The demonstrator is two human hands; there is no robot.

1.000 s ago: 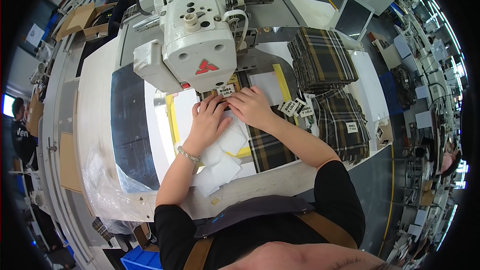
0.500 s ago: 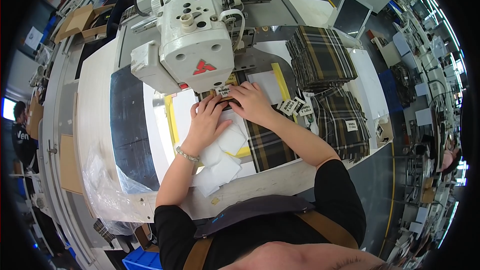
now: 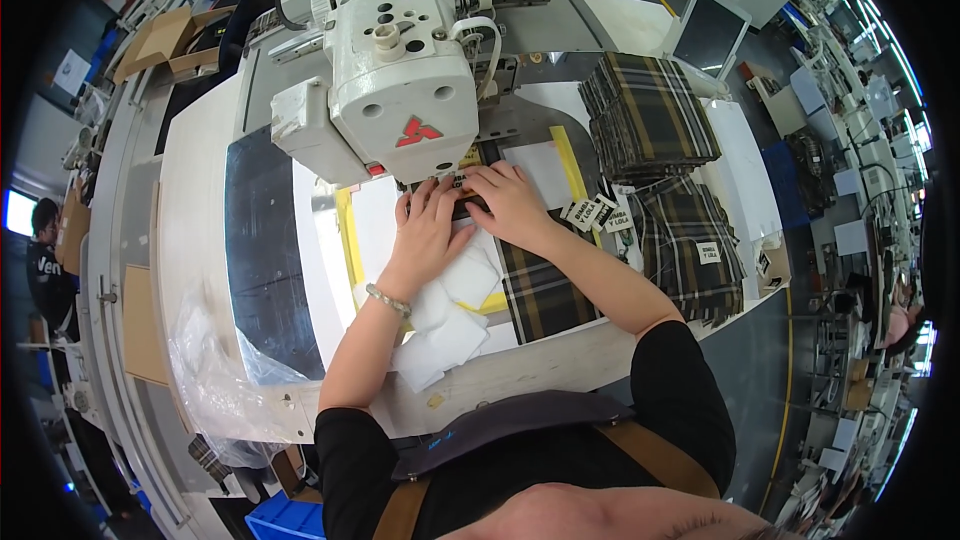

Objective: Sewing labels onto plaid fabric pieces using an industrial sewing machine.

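Below the head of a large white sewing machine, both my hands rest on a plaid fabric piece. My left hand lies palm down with fingers stretched and thumb apart, its fingertips at a small white label. From the other side, my right hand lays its extended fingers beside the same label. The fingers hide part of it. White paper-like squares lie by my left wrist, partly under the hand. Loose labels are scattered right of my right hand.
A tall stack of plaid pieces stands at right, with a fanned pile nearer me. Yellow strips edge the work area. Clear plastic lies at left. A small screen stands at the far right.
The whole view has shifted slightly. My hands stay at the label, and my left fingers now cover more of it.
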